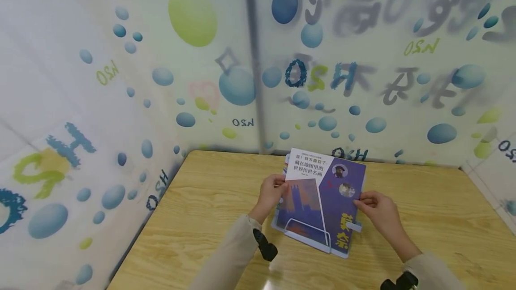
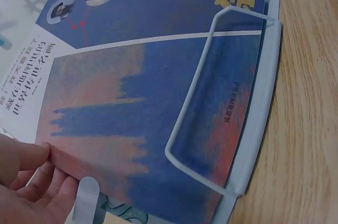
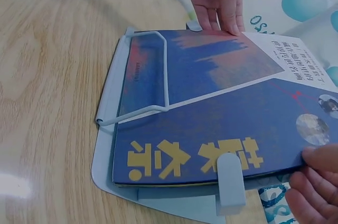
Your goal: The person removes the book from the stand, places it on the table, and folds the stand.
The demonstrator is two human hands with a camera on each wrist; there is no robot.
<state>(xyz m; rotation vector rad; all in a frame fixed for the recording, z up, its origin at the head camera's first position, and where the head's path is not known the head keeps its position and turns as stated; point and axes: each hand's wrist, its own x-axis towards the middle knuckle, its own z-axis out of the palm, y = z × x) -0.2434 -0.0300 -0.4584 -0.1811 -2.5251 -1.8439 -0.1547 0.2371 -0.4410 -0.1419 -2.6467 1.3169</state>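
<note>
Wooden tabletop (image 1: 205,200): blue book (image 1: 308,200) with yellow characters, white corner, pinched by both hands (image 1: 271,195) (image 1: 380,213).

Soft light, glare on tabletop (image 3: 47,108)

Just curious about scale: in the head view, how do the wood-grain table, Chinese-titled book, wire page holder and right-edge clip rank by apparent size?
Largest to smallest:
1. Wood-grain table
2. Chinese-titled book
3. Wire page holder, by outline
4. Right-edge clip

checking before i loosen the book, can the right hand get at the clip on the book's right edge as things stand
Probably yes: the right hand pinches the same edge of the book near the clip, and nothing visible blocks the way between them.
</note>
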